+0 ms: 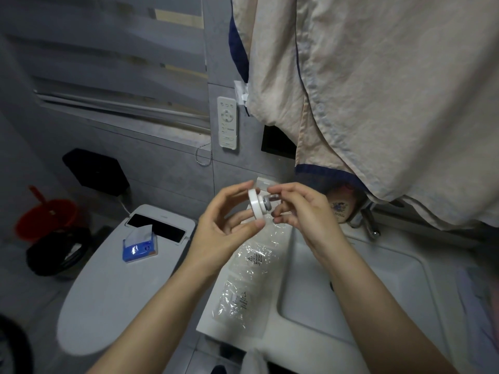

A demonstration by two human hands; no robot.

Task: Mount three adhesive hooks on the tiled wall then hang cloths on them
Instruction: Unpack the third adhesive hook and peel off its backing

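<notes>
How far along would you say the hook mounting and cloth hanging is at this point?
Partly done, it seems: a beige cloth already hangs against the tiled wall, though what holds it is hidden. In hand: the left hand holds a round white hook by its disc while the right hand pinches its metal peg. Left: sticking this hook to the wall and hanging a cloth on it; I cannot count mounted hooks.

Tissue pack (140,245) on toilet lid (108,292)
</notes>
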